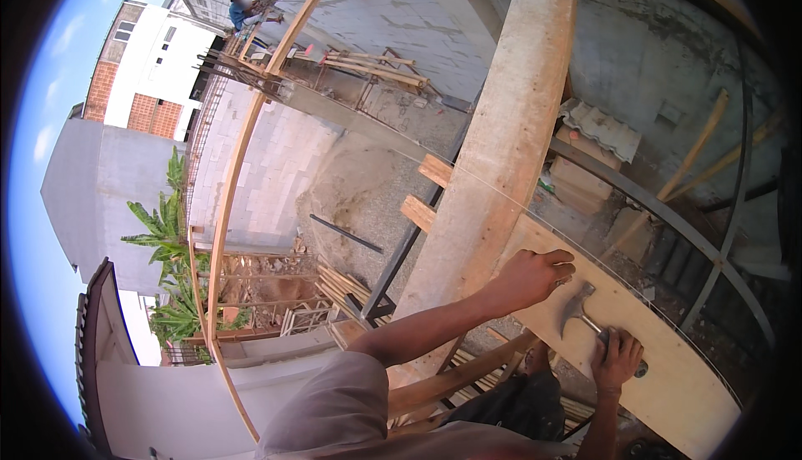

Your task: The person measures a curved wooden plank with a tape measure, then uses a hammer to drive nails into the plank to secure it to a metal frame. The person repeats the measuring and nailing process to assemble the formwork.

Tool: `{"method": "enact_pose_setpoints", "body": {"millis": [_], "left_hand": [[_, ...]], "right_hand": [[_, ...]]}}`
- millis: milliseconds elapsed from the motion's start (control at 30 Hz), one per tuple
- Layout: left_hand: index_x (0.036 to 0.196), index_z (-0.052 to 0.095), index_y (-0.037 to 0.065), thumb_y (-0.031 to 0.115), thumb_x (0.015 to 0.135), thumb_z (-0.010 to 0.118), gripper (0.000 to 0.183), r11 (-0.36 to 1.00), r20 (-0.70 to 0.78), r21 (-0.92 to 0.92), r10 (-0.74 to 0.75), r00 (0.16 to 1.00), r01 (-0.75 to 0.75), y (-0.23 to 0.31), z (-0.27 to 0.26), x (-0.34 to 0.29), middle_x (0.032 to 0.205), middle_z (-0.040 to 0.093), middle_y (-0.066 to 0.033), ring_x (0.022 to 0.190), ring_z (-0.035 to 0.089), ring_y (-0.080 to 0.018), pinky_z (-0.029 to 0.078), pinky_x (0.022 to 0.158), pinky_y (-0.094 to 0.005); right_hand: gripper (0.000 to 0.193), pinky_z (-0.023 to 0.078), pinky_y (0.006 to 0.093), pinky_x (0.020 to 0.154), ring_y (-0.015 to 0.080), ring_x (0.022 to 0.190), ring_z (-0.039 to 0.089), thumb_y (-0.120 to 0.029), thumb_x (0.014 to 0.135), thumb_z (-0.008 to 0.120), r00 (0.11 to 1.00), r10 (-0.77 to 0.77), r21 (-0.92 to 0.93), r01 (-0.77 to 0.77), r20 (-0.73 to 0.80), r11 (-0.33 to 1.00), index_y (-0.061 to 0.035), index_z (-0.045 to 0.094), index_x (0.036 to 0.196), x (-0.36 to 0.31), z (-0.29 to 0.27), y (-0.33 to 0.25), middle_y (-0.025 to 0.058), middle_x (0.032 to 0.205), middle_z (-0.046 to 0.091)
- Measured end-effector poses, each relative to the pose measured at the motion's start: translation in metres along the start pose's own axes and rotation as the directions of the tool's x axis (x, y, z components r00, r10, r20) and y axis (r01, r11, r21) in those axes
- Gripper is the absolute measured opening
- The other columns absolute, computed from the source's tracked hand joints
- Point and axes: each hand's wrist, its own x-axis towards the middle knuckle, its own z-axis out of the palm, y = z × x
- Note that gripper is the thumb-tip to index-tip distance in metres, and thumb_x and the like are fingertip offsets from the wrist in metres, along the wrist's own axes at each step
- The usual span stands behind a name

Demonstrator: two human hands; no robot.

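In my right hand (618, 360) is the dark grip of a claw hammer (591, 325), and its metal head lies over a pale plywood board (660, 393). Curled above the same board, a little beyond the hammer head, my left hand (533, 281) has its fingers pressed together. What they pinch, if anything, is too small to make out. The plywood meets a long, wide plank (510, 101) that runs away from me. A thin taut string (597, 258) passes along the board's far edge.
Far below lies the ground, with a sand heap (355, 172) and a dark metal bar (346, 233). Two timber ends (419, 212) jut from the plank's left side. Curved metal bars (660, 197) cross on the right. Another person (242, 13) sits high up at the far left.
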Motion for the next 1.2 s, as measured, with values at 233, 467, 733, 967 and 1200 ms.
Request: {"method": "enact_pose_setpoints", "body": {"millis": [233,467,733,967,1200], "left_hand": [[0.114,0.064,0.01,0.018,0.088,0.063,0.027,0.993,0.05,0.117,-0.041,0.998,0.035,-0.006,0.044,0.046,0.125,0.057,-0.0045,0.082,0.068,-0.0237,0.055,0.067,-0.0367],[0.113,0.067,0.008,0.018,0.088,0.066,0.027,0.997,-0.151,-0.049,0.054,0.987,-0.062,0.005,0.085,0.069,0.122,0.063,-0.0063,0.088,0.068,-0.03,0.057,0.073,-0.0402],[0.113,0.066,0.0,0.005,0.087,0.064,0.027,0.995,0.001,-0.103,-0.003,1.0,0.003,0.007,0.084,0.063,0.12,0.065,-0.0147,0.105,0.065,-0.0326,0.054,0.084,-0.0402],[0.112,0.066,-0.001,0.003,0.085,0.065,0.027,0.993,-0.105,-0.115,0.02,0.994,-0.032,0.01,0.091,0.065,0.114,0.066,-0.016,0.102,0.065,-0.0328,0.054,0.084,-0.0404],[0.104,0.067,-0.001,0.003,0.087,0.064,0.018,0.96,-0.454,-0.274,-0.181,0.872,0.057,0.01,0.096,0.031,0.085,0.061,-0.0146,0.074,0.062,-0.0311,0.051,0.064,-0.0421]], "right_hand": [[0.032,0.043,0.0488,0.08,0.0359,0.094,0.054,-0.029,0.084,0.065,1.0,-0.018,0.002,0.018,-0.014,1.0,-0.0099,0.063,0.109,0.009,-0.007,-0.005,0.0121,0.107,0.057],[0.029,0.043,0.0384,0.078,0.0242,0.089,0.054,-0.029,0.08,0.068,0.999,0.037,0.059,-0.038,0.012,0.998,-0.0136,0.065,0.104,0.004,-0.013,-0.008,0.0046,0.097,0.058],[0.029,0.04,0.0363,0.082,0.0209,0.093,0.053,-0.034,0.082,0.066,1.0,-0.01,0.037,0.011,-0.03,0.999,-0.0147,0.062,0.103,0.006,-0.006,-0.007,0.0034,0.098,0.054],[0.029,0.039,0.0374,0.082,0.0222,0.093,0.051,-0.035,0.084,0.062,1.0,-0.008,0.014,0.008,-0.006,1.0,-0.0146,0.059,0.104,0.006,-0.003,-0.008,0.0047,0.098,0.052],[0.027,0.04,0.0371,0.082,0.0225,0.095,0.052,-0.034,0.084,0.063,1.0,-0.011,-0.009,0.011,-0.022,1.0,-0.0137,0.06,0.102,0.007,-0.009,-0.008,0.005,0.099,0.054]]}}
